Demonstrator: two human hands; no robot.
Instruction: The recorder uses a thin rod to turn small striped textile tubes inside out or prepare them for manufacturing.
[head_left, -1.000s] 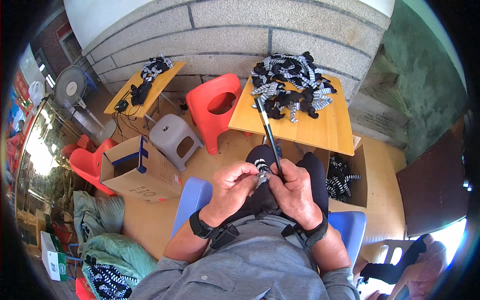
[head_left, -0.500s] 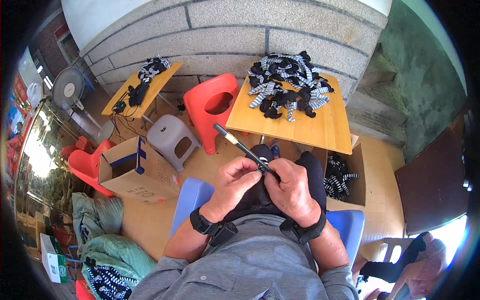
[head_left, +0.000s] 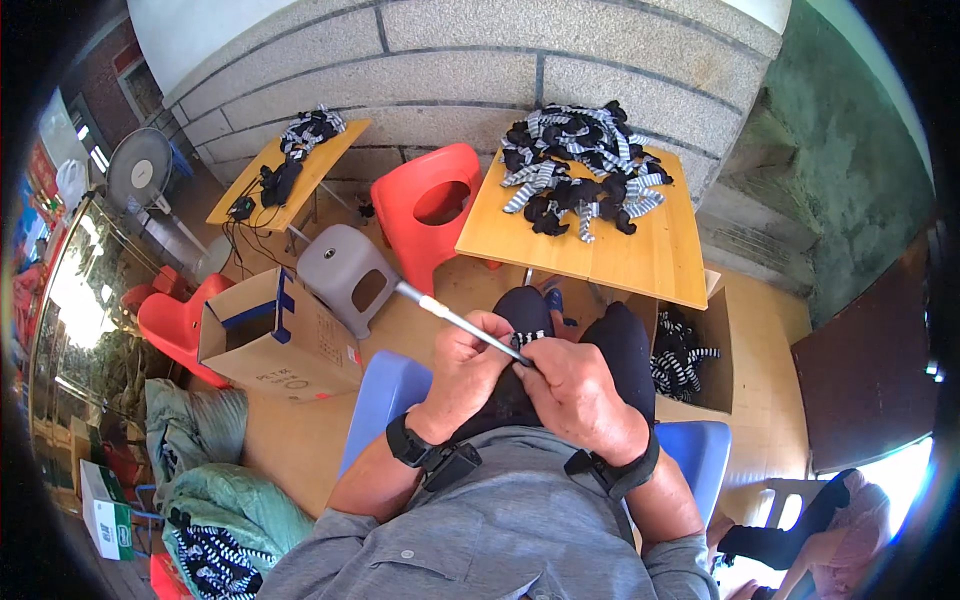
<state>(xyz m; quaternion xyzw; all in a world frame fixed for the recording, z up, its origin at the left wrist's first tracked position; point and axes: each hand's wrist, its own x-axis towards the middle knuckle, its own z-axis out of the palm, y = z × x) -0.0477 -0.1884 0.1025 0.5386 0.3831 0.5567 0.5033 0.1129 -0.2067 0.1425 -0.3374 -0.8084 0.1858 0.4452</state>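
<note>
**Rod [head_left: 462,323] worked beside cloth [head_left: 531,338]**

Left hand [head_left: 462,375] curls, its grip unclear; the cloth lies between hands, short of the tabletop [head_left: 620,262] edge; right hand [head_left: 578,388] pinches the rod's end. Likely step: guiding the rod; the next move calls for steady fingers.

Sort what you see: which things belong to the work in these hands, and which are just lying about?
In the work:
slim rod, in the right hand
striped fabric, beside the left hand
striped pile on the table, probably, being similar

Lying about, apparently:
fan
grey stool
middle red chair
open cardboard box at left
</note>
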